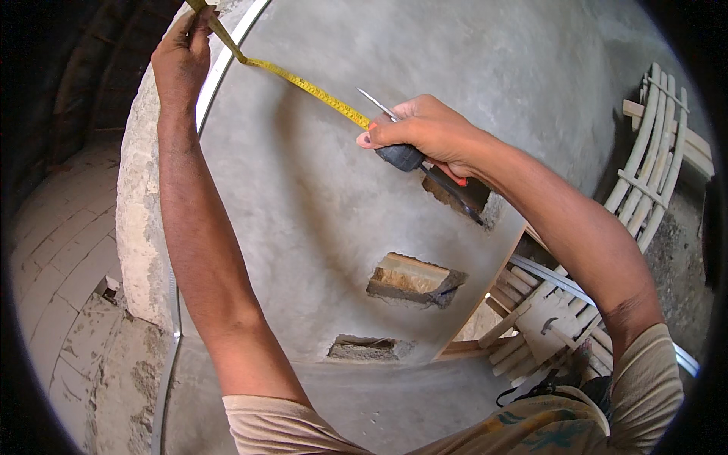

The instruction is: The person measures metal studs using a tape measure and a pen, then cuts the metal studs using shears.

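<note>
The right grip (pixel 428 130) is closed around the tape measure (pixel 397 156), its case (pixel 408 158) likely the firmest hold, while up-left the left grip (pixel 184 53) pinches the blade (pixel 311 89), probably light and easily creased.

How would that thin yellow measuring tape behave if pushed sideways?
The thin yellow measuring tape would probably flex and fold: it appears sharply bent near the left hand. It looks light for its length, being a narrow ribbon. The fairly straight span towards the right hand hints at some spring, though tension may explain that.
</note>
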Motion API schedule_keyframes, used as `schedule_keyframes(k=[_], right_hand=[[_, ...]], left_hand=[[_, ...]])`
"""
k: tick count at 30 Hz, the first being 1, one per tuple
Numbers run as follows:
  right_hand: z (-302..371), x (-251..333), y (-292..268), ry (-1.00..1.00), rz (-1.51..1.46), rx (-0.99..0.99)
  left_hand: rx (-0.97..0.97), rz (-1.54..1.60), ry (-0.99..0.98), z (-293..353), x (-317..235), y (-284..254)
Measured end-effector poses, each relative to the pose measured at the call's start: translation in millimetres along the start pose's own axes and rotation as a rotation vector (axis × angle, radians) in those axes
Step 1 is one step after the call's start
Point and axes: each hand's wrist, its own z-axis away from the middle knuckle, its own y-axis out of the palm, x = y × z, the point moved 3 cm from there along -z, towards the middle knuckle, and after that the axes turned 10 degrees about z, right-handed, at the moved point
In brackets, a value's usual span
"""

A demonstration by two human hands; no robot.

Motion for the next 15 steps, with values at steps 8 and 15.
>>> schedule_keyframes(k=[8, 15], right_hand=[[-21.3, -13.4, 8.3, -0.028, -0.055, -0.010], [-3.6, -13.5, 16.9, -0.033, -0.072, 0.043]], left_hand=[[-0.030, 0.005, 0.021, -5.0, 11.5, -3.3], [-0.052, 0.193, 0.074, -2.9, -12.1, 1.6]])
